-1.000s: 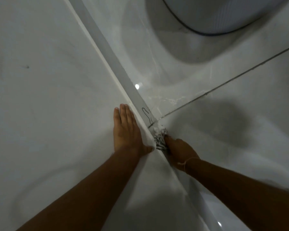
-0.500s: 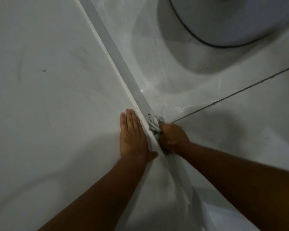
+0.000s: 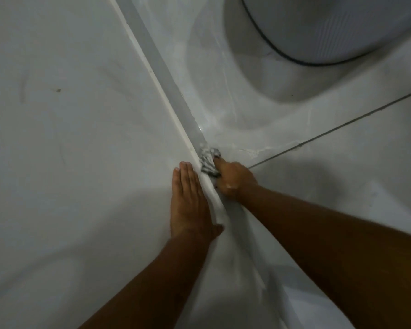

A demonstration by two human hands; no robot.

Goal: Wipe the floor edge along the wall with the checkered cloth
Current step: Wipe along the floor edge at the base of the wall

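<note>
A bunched black-and-white checkered cloth (image 3: 208, 160) is pressed against the grey floor edge strip (image 3: 161, 65) that runs diagonally along the white wall (image 3: 69, 115). My right hand (image 3: 230, 178) grips the cloth from the floor side, fingers curled over it; most of the cloth is hidden under the hand. My left hand (image 3: 189, 200) lies flat on the wall just left of the strip, fingers straight and together, holding nothing.
A large white round-based object with a dark rim line (image 3: 342, 32) stands on the glossy marble-pattern floor tiles (image 3: 318, 186) at the top right. A dark grout line (image 3: 337, 129) crosses the floor. A small dark speck (image 3: 58, 90) marks the wall.
My right hand has pushed the cloth forward along the strip, past the grout line junction. The left hand stays flat on the wall. The view has shifted toward the round object.
</note>
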